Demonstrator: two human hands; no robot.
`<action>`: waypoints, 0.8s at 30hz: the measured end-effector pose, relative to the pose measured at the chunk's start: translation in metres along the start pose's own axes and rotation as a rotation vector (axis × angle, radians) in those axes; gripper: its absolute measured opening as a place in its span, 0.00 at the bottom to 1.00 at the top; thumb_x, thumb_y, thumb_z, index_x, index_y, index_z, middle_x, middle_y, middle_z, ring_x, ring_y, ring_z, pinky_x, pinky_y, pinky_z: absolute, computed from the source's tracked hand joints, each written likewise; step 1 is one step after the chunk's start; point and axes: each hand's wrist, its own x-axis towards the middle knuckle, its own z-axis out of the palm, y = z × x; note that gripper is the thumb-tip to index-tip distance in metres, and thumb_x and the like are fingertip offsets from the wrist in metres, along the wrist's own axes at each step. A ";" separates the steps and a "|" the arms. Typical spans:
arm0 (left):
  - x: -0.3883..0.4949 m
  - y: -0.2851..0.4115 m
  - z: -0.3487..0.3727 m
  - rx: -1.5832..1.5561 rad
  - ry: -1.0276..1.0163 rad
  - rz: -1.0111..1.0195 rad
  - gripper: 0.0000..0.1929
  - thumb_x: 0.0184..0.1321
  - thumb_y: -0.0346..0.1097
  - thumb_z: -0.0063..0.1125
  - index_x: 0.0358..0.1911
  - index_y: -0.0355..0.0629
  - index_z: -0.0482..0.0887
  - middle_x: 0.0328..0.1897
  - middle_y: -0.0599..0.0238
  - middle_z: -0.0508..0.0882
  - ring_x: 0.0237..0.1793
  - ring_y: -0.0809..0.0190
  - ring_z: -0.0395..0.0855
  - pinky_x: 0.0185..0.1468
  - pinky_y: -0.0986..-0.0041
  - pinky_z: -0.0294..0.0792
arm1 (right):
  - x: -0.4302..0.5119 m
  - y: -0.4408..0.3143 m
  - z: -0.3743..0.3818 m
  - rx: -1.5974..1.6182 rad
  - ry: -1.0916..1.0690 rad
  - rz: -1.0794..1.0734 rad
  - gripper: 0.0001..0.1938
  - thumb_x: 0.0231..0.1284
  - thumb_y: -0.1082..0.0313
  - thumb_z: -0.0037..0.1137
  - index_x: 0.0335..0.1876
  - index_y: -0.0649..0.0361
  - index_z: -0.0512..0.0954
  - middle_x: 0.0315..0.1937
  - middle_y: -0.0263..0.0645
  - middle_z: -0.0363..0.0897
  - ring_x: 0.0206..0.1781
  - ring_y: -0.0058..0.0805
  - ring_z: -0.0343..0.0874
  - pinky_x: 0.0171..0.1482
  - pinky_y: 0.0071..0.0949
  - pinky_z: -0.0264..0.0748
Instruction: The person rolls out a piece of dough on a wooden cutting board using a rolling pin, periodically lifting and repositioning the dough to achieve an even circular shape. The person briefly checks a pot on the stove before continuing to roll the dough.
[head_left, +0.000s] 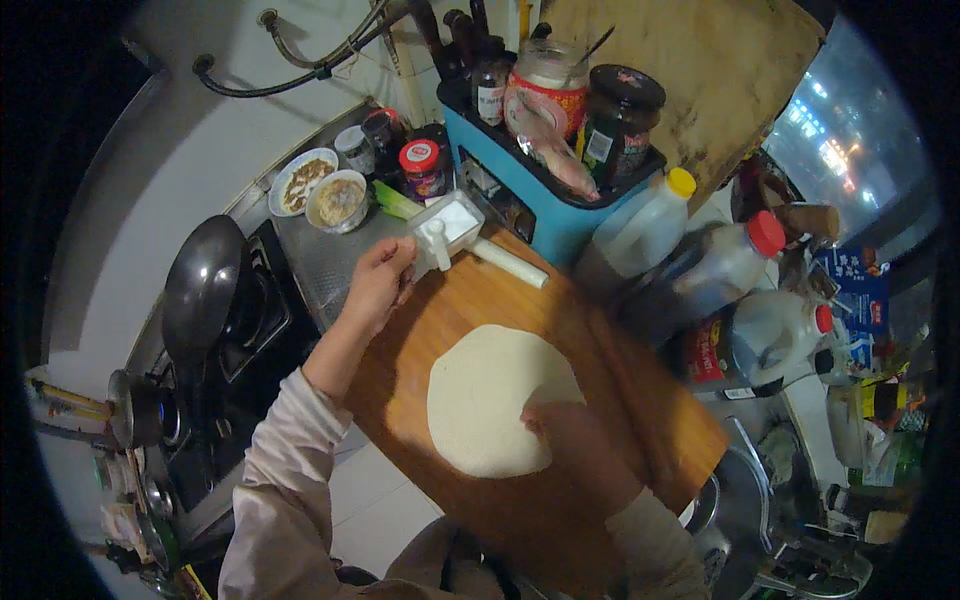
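Observation:
A flat, rounded sheet of rolled dough lies on a wooden board. My right hand, blurred and in shadow, is over the dough's right side; whether it touches the dough or holds anything is unclear. My left hand has its fingers curled at the board's far left edge. Just beyond it is a clear container of white powder with a small white spoon. The left fingertips are partly hidden, so a grip on something cannot be made out. A pale scallion stalk lies beside the container.
Two bowls and a red-lidded jar stand at the back left. A wok rests on the stove. Behind the board is a blue rack of jars. Large plastic bottles and a sink are at right.

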 end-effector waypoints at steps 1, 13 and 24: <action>0.015 0.000 0.003 0.006 -0.015 -0.004 0.12 0.73 0.44 0.51 0.32 0.48 0.74 0.21 0.76 0.67 0.16 0.74 0.61 0.19 0.80 0.51 | 0.001 -0.001 0.004 -0.085 -0.047 0.001 0.08 0.61 0.66 0.54 0.42 0.53 0.84 0.33 0.44 0.85 0.39 0.44 0.85 0.43 0.44 0.79; 0.090 -0.002 0.003 -0.016 -0.050 -0.026 0.09 0.71 0.38 0.50 0.32 0.47 0.76 0.21 0.77 0.67 0.17 0.75 0.59 0.18 0.81 0.52 | 0.035 -0.019 -0.031 0.081 -0.063 0.055 0.12 0.61 0.65 0.55 0.48 0.49 0.83 0.40 0.41 0.84 0.42 0.41 0.85 0.43 0.44 0.80; 0.098 0.006 0.008 0.008 -0.095 -0.094 0.09 0.71 0.39 0.52 0.33 0.46 0.77 0.22 0.74 0.70 0.14 0.74 0.62 0.17 0.81 0.53 | 0.182 0.028 -0.033 -0.614 0.445 0.193 0.12 0.52 0.64 0.60 0.41 0.59 0.81 0.36 0.40 0.75 0.44 0.37 0.80 0.43 0.32 0.82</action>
